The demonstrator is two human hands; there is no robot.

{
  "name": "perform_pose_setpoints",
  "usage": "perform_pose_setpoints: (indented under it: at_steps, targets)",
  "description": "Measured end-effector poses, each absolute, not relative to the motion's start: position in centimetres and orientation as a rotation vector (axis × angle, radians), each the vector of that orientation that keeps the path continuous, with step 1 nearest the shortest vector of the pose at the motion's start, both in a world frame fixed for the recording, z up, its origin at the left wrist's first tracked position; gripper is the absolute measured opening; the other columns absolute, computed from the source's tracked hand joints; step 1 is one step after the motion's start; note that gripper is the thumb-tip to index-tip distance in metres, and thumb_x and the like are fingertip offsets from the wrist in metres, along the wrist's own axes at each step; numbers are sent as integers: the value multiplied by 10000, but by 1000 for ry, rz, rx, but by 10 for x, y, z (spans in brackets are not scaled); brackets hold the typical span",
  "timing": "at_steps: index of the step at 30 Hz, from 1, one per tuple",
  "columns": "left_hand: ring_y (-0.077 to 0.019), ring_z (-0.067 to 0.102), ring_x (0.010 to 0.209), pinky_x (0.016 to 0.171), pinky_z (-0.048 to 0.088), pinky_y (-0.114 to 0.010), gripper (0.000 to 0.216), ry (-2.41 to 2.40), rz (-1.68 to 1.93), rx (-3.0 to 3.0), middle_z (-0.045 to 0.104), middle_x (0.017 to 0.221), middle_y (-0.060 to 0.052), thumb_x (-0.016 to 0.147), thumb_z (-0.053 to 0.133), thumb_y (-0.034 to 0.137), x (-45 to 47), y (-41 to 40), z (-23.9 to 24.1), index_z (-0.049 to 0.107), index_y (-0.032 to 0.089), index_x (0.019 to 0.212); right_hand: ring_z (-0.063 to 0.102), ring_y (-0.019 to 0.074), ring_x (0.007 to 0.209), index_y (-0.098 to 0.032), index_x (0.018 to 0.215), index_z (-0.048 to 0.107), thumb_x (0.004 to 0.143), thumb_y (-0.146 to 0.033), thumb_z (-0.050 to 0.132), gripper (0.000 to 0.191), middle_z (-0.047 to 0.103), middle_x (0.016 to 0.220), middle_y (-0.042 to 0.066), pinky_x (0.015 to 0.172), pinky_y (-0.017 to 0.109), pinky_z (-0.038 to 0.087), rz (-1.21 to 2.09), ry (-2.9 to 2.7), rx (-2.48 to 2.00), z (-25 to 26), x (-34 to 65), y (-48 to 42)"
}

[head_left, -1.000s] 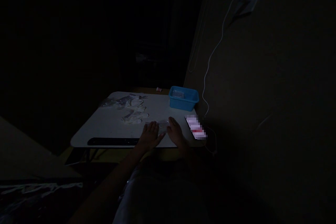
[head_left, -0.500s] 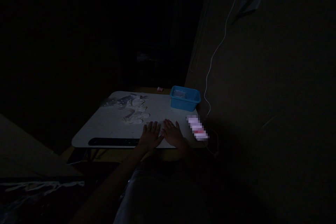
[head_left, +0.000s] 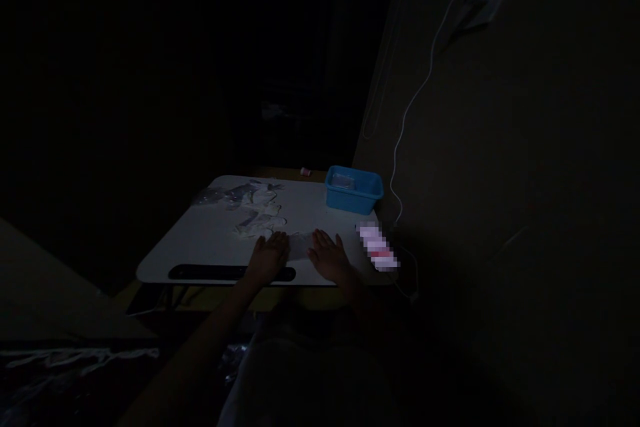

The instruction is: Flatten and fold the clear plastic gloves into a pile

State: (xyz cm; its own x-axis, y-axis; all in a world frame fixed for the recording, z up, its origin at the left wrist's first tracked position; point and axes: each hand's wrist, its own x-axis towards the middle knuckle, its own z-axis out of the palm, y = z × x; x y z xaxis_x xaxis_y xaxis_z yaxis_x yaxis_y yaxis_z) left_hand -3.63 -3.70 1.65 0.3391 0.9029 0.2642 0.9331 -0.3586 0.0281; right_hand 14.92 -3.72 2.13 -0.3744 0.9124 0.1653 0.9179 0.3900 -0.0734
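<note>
I see clear plastic piece (head_left: 300, 246) flat on white table (head_left: 200, 240), between hands, near front edge. Left hand (head_left: 270, 256) palm-down at its left end, right hand (head_left: 330, 257) palm-down at its right end. Both sets of fingers stretched out, not curled round anything I can see. Blue plastic basin (head_left: 351, 201) beyond right hand; lit phone (head_left: 377, 247) beside it. Crumpled plastic (head_left: 235, 195) back left.

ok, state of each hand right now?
Left hand: open and flat, palm down, at the left edge of the clear plastic.
Right hand: open and flat, palm down, at its right edge.
</note>
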Motion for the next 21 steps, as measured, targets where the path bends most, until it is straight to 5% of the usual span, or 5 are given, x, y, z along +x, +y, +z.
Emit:
perform_pose_setpoints:
  at_steps: [21]
  targets:
    - [-244, 375, 1210, 936, 318, -432, 352, -1744, -395, -2361, 487, 1270, -94, 831, 376, 259, -40, -41, 12, 530, 189, 1139, 148, 182, 1318, -119, 1362, 224, 885, -318, 257, 517, 217, 1431, 79, 1050, 419, 136, -80, -2272, -1612, 19, 156, -35]
